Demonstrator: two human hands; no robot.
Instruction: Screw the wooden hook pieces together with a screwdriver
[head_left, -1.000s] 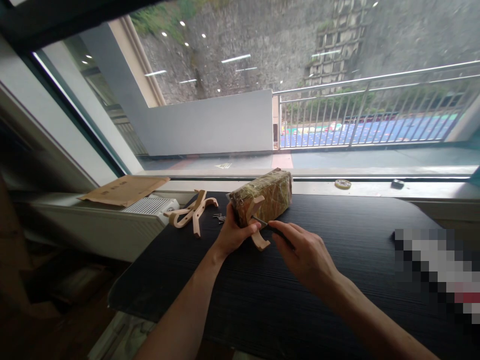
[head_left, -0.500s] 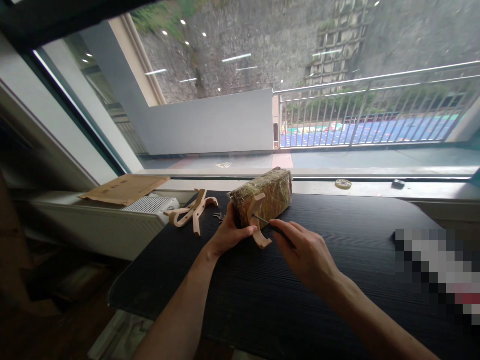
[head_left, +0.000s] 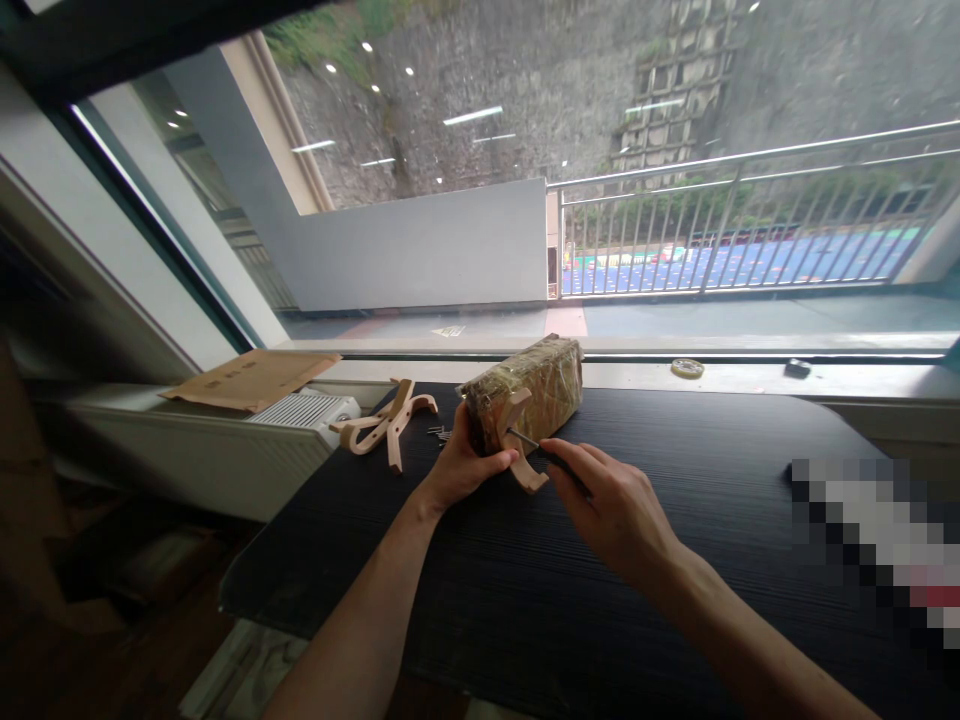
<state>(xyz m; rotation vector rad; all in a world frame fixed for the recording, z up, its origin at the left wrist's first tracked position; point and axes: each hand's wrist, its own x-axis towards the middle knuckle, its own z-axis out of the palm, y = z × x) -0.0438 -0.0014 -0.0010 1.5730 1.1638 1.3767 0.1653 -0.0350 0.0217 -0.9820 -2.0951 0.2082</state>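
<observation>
A block wrapped in clear film [head_left: 536,385] lies on the black table [head_left: 675,560]. My left hand [head_left: 461,465] grips the near end of the block and presses a curved wooden piece [head_left: 519,440] against it. In my right hand [head_left: 611,510] a thin dark tool [head_left: 536,448] is pinched, its tip touching the middle of the wooden piece. Small dark screws [head_left: 437,433] lie just left of the block.
Two more curved wooden pieces [head_left: 386,425] lie at the table's back left. Behind them sit a white radiator [head_left: 300,410] and a flat cardboard sheet [head_left: 251,378]. On the window sill rest a tape roll [head_left: 686,368] and a small dark object [head_left: 796,368].
The curved wooden piece has tilted slightly, its lower hook swinging right. Both hands stay in nearly the same place on the block and tool.
</observation>
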